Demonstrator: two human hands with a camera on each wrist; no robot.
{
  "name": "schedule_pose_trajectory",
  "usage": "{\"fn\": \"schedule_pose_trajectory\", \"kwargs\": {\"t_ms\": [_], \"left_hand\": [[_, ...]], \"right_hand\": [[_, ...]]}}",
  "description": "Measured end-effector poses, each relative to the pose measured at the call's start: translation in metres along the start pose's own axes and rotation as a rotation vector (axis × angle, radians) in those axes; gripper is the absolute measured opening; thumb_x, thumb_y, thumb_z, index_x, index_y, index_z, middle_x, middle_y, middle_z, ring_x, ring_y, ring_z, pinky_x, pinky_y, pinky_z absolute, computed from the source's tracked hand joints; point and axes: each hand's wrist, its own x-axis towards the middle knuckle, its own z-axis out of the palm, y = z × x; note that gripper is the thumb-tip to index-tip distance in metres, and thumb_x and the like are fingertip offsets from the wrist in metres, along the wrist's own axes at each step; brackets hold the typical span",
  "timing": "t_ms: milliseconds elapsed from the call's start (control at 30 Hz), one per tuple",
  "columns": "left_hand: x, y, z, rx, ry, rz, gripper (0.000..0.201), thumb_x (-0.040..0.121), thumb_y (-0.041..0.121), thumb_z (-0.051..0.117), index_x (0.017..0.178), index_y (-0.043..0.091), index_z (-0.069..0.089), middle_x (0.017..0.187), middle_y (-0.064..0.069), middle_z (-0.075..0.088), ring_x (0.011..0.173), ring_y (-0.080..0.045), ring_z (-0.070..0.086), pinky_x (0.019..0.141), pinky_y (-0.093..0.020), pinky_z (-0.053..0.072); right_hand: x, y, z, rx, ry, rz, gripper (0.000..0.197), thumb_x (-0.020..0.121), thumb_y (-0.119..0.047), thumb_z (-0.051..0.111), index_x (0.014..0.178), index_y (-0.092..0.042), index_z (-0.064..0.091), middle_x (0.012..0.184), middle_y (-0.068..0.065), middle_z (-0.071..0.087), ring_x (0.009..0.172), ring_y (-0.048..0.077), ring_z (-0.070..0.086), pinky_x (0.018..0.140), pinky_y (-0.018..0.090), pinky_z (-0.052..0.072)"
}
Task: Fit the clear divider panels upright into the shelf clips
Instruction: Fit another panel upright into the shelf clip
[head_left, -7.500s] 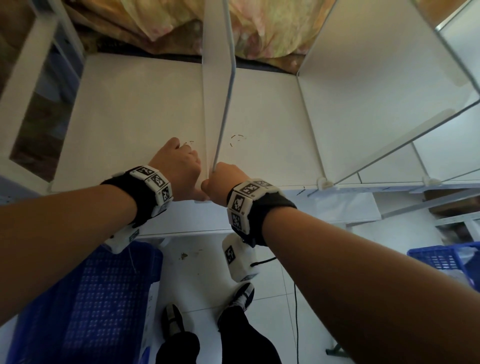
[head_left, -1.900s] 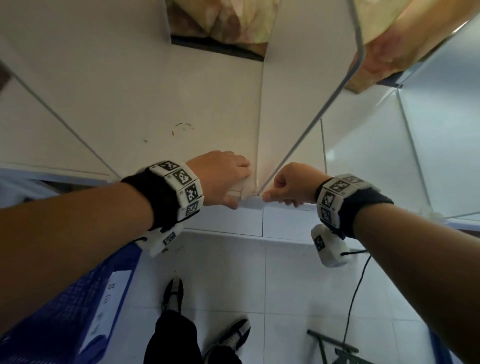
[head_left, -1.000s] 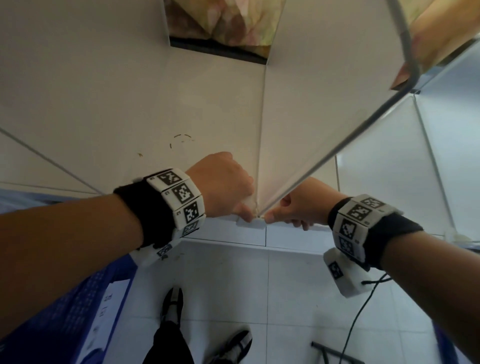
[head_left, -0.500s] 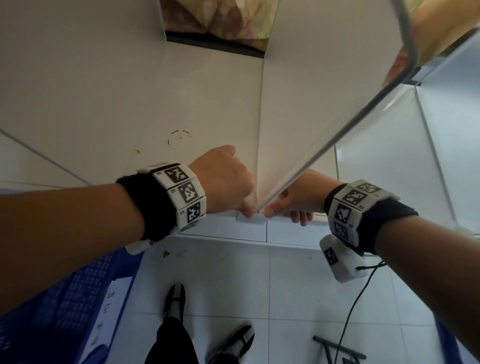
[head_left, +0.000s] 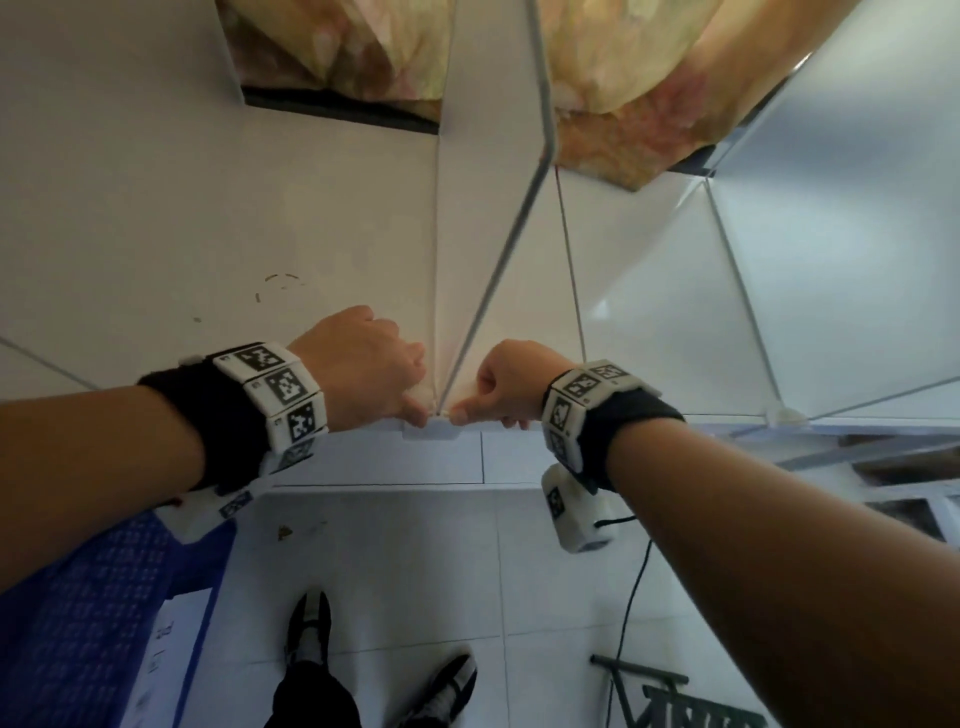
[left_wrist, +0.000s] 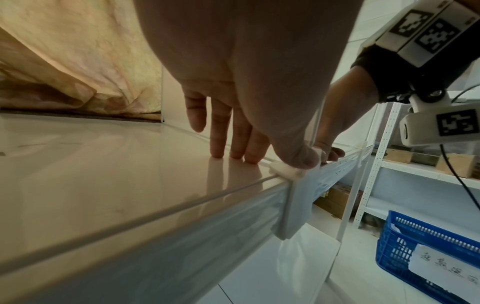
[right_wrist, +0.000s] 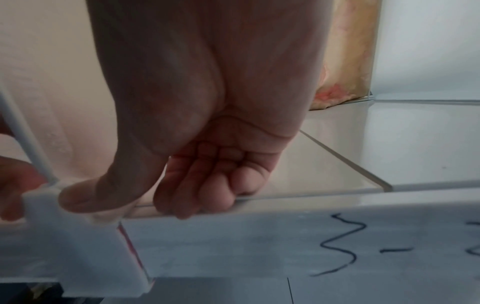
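The left hand (head_left: 363, 369) rests straight fingers (left_wrist: 221, 131) on the shelf (head_left: 156, 208), thumb pressing the white clip (head_left: 434, 428) at its front edge. The clear divider panel (head_left: 488, 223) stands upright in that clip. The right hand (head_left: 511, 382) is curled, thumb pressing the clip's other side.

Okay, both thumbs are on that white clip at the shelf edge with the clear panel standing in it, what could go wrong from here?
1. The tall clear divider panel is held only at its bottom front corner, so its top could lean sideways.
2. The small white plastic clip sits at the very lip of the white shelf; uneven pressing by the left hand and right hand might pop it off.
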Motion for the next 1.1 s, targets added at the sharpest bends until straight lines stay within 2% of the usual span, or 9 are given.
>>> {"fn": "schedule_pose_trajectory", "kwargs": {"t_ms": [100,167,300,500,600,733,900,1100], "left_hand": [[-0.001,0.001,-0.002,0.008,-0.009,-0.001,0.057,0.088,0.073,0.031,0.108,0.028,0.059,0.109,0.012,0.061,0.099,-0.015,0.058,0.081,-0.033,0.042],[-0.003,0.001,-0.004,-0.016,-0.018,-0.007,0.055,0.089,0.072,0.031,0.11,0.029,0.058,0.111,0.012,0.061,0.102,-0.015,0.058,0.086,-0.034,0.044],[-0.006,0.001,-0.006,-0.045,-0.031,-0.006,0.053,0.09,0.069,0.032,0.112,0.029,0.057,0.114,0.012,0.061,0.106,-0.016,0.057,0.09,-0.037,0.044],[-0.005,0.0,-0.004,-0.024,-0.033,-0.049,0.061,0.088,0.071,0.035,0.116,0.021,0.056,0.108,0.004,0.065,0.098,-0.019,0.058,0.079,-0.035,0.041],[-0.006,0.003,-0.002,-0.035,-0.019,-0.063,0.059,0.089,0.069,0.038,0.115,0.018,0.056,0.106,0.002,0.064,0.096,-0.02,0.058,0.074,-0.034,0.039],[-0.007,0.003,0.002,-0.064,-0.018,-0.071,0.06,0.09,0.067,0.038,0.118,0.018,0.057,0.111,0.003,0.063,0.1,-0.021,0.057,0.08,-0.035,0.04],[-0.006,0.004,0.003,-0.093,0.0,-0.059,0.058,0.091,0.065,0.039,0.119,0.018,0.059,0.114,0.003,0.061,0.101,-0.021,0.057,0.082,-0.035,0.037],[-0.006,0.002,0.007,-0.104,-0.007,-0.046,0.061,0.092,0.063,0.04,0.128,0.016,0.056,0.123,0.002,0.059,0.108,-0.022,0.055,0.091,-0.038,0.044]], "right_hand": [[-0.005,0.0,0.002,-0.007,0.023,-0.024,0.049,0.077,-0.059,0.069,0.063,-0.013,0.057,0.069,0.007,0.068,0.061,0.02,0.058,0.065,0.031,0.051],[-0.008,-0.001,0.004,-0.019,0.026,-0.042,0.046,0.08,-0.057,0.068,0.063,-0.016,0.052,0.071,0.005,0.063,0.065,0.02,0.055,0.062,0.028,0.044],[-0.011,-0.003,0.006,-0.064,0.048,-0.045,0.046,0.081,-0.057,0.065,0.065,-0.017,0.05,0.064,-0.001,0.052,0.067,0.02,0.05,0.052,0.024,0.034],[-0.009,-0.003,0.007,-0.012,0.061,-0.012,0.046,0.078,-0.058,0.068,0.067,-0.015,0.054,0.069,0.002,0.061,0.066,0.02,0.056,0.06,0.026,0.041],[-0.007,-0.004,0.006,-0.008,0.072,0.007,0.048,0.075,-0.057,0.071,0.062,-0.015,0.054,0.063,0.001,0.063,0.058,0.018,0.057,0.058,0.024,0.042],[0.0,-0.005,0.002,-0.022,0.034,0.032,0.051,0.072,-0.059,0.073,0.054,-0.014,0.059,0.052,-0.002,0.065,0.046,0.012,0.058,0.058,0.023,0.049],[0.004,-0.003,0.0,0.038,0.006,0.073,0.048,0.065,-0.058,0.078,0.053,-0.014,0.064,0.053,0.0,0.069,0.045,0.012,0.062,0.059,0.026,0.057],[0.004,-0.001,0.005,0.03,0.052,0.08,0.052,0.063,-0.063,0.077,0.051,-0.014,0.062,0.048,-0.002,0.066,0.043,0.011,0.061,0.063,0.028,0.058]]}}
